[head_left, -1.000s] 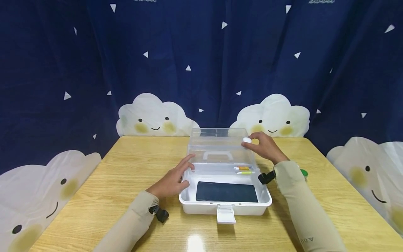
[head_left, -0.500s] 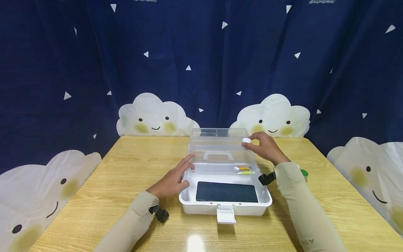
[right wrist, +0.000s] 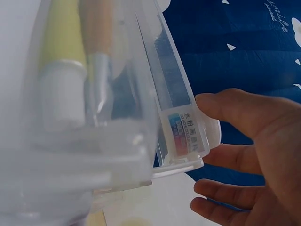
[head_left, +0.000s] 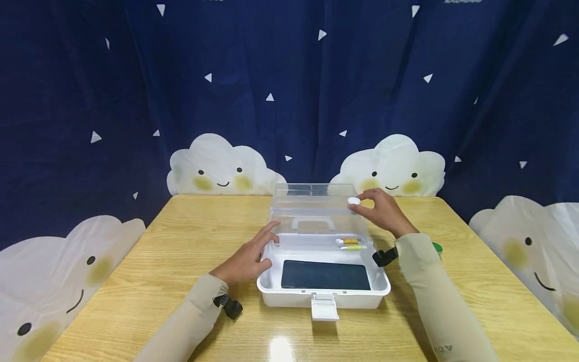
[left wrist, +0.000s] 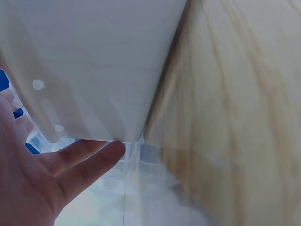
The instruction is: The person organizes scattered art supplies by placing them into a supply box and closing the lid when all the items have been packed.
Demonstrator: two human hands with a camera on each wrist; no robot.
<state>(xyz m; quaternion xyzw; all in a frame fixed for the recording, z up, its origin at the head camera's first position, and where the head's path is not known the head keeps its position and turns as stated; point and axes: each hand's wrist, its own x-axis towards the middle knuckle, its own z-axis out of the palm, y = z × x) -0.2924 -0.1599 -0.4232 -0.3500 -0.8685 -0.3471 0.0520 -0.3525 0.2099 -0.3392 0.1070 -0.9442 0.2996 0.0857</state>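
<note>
Ideally, the right-hand grip [head_left: 384,210], pinching the white-capped gouache jar [head_left: 354,201] at the clear tray's [head_left: 312,202] one o'clock corner, needed a gentle, level touch, with the left-hand grip [head_left: 246,259], fingers relaxed, bracing the storage box [head_left: 289,300] from nine o'clock.

Jar [right wrist: 182,134]: Chinese characters, 水粉画 and more; smaller print blurred
Curtain [right wrist: 225,61]: white script, lower word "sweet"
Right sleeve [head_left: 440,304]: "ADU", the rest unreadable

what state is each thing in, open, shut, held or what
white box, open
latch, hanging down unfastened
clear upper section, swung back
dark slab, lying flat in the box
yellow stick, lying down
white cap, pinched by the right hand
left hand, at the box's left side
green-topped item, partly hidden, can't tell
</note>
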